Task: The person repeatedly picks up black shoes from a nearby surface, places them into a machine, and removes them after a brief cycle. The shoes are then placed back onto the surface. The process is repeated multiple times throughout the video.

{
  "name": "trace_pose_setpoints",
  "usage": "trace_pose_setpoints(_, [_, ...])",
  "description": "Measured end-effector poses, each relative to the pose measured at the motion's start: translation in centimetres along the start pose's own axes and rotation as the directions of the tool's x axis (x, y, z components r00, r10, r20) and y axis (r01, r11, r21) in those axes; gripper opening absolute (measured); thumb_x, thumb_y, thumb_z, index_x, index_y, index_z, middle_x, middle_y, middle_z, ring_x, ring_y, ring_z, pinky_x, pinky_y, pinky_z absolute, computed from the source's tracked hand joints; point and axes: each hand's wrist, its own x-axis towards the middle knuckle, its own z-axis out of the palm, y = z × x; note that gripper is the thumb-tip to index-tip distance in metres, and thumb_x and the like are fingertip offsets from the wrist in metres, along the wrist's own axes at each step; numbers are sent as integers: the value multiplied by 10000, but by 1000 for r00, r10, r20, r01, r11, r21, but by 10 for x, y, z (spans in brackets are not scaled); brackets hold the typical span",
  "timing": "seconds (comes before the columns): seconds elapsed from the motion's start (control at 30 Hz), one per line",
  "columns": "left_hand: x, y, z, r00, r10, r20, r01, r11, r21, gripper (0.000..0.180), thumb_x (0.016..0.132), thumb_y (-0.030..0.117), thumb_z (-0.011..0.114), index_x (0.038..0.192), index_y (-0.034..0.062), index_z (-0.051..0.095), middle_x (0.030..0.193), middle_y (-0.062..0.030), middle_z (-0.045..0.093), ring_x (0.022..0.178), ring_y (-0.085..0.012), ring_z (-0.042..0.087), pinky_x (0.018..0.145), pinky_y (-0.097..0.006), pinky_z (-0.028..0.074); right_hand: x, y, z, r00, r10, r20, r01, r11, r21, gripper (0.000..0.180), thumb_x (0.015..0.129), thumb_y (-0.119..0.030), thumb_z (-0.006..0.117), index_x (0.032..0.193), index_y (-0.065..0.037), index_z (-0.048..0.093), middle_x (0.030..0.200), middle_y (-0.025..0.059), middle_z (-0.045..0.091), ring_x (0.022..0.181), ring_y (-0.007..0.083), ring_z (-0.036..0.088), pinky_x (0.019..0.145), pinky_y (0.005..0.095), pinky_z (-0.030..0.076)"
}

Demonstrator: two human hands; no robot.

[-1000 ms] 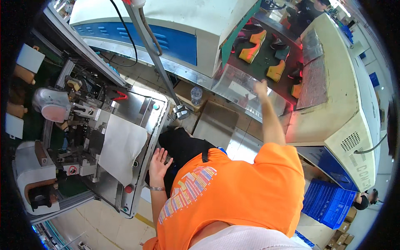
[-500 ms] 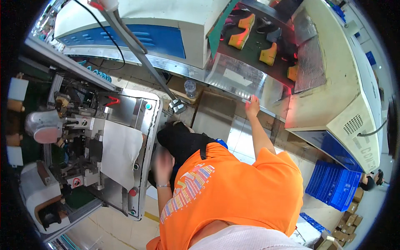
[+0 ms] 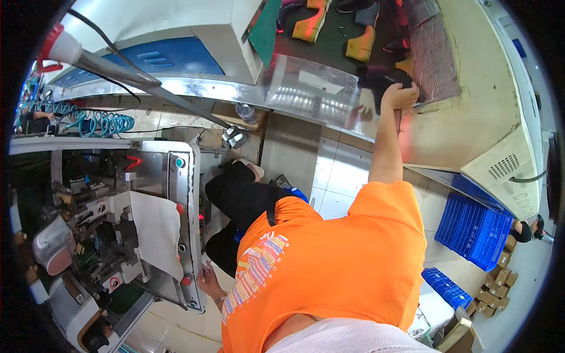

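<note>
While right hand (image 3: 401, 96) holds dark shoe (image 3: 378, 79), orange shirt (image 3: 335, 253) shows lettering (image 3: 275, 263).

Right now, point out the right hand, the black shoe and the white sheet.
Right hand (image 3: 401, 96): head view, middle of the hand.
Black shoe (image 3: 381, 78): head view, its upper.
White sheet (image 3: 156, 233): head view, middle of its face.

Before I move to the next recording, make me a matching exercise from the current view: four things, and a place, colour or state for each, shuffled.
Things
1. Right hand
2. Left hand
3. White sheet
4. Stacked plastic crates

Places, colours, states
A. Beside the lower red button
B. Blue
C. Grasping a black shoe
D. Lying on the machine table

Right pairs: 1-C, 2-A, 3-D, 4-B
</note>
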Motion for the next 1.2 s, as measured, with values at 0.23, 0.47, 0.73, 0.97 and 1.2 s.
trace_pose_setpoints(0.23, [30, 17, -12, 995, -76, -70, 73, 996, -57, 197, 759, -40, 502, 956, -55, 493, 924, -182, 561, 929, -258, 562, 1001, -572, 313, 113, 70, 97, 743, 75, 665, 161, 945, -286, 442, 700, -286, 729, 1025, -46, 551, 938, 145, 601, 875, 283, 577, 745, 416, 456])
trace_pose_setpoints(0.47, [16, -10, -17, 949, -221, 227, 163, 955, 247, 297, 821, 40, 495, 1116, 8, 504, 1102, -127, 573, 1061, -252, 531, 1021, -491, 300, 69, 0, 13, -36, -104, 994, -680, 732, 52, 225, 714, -166, 702, 893, -74, 600, 778, -18, 547, 642, 109, 482, 583, 264, 380])
trace_pose_setpoints(0.73, [-115, -192, 212, 524, -685, 506, -248, 446, 860, 529, 921, 236, 495, 1386, 110, 276, 1378, -101, 375, 1259, -212, 366, 1003, -381, 325, -22, -161, -236, 19, -575, 818, -962, 214, 172, 565, 736, -169, 655, 1232, 15, 458, 1147, 131, 565, 1060, 245, 548, 958, 353, 407])
trace_pose_setpoints(0.97, [-156, -177, 335, 322, -594, 737, 33, 785, 618, 445, 930, 415, 415, 1212, 80, 501, 1122, -67, 591, 995, -189, 557, 912, -355, 414, -226, -231, -217, -132, -991, 27, -561, 52, -826, 289, 848, -253, 529, 1077, -78, 497, 813, 29, 474, 684, 159, 451, 622, 305, 369])
trace_pose_setpoints(1.2, [-137, -64, 339, 196, -721, 665, -141, 650, 746, 544, 754, 284, 713, 1153, -33, 522, 1081, -87, 617, 979, -158, 591, 911, -333, 439, -275, -300, -274, -569, -766, 300, -786, 398, -473, 413, 755, -146, 632, 1123, -1, 516, 967, 134, 619, 784, 222, 613, 735, 403, 494])
